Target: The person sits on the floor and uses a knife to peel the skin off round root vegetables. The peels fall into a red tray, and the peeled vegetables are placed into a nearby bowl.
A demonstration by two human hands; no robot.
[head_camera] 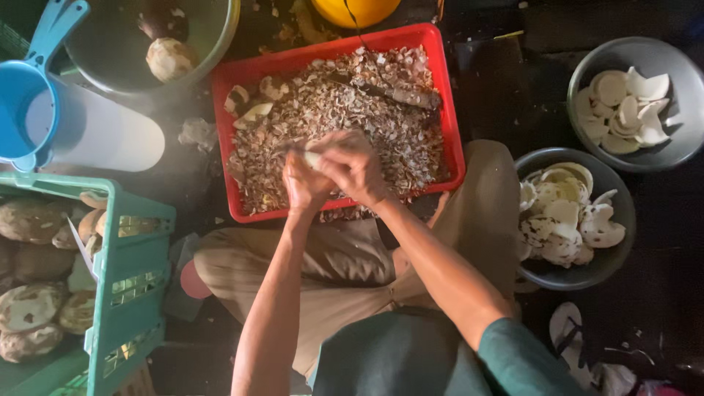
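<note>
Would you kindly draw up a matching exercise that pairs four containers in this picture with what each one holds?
Containers:
1. red plastic tray
2. green plastic crate
3. grey round bowl at far right
4. grey round bowl beside the knee

Contents:
A. clean white pieces
B. brown shavings and peelings
C. white pieces with brown skin patches
D. whole brown-skinned coconuts

Pairs: 1-B, 2-D, 3-A, 4-C

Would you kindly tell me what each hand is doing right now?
Left hand: closed on a white coconut piece.
Right hand: closed; contents cannot be told.
</note>
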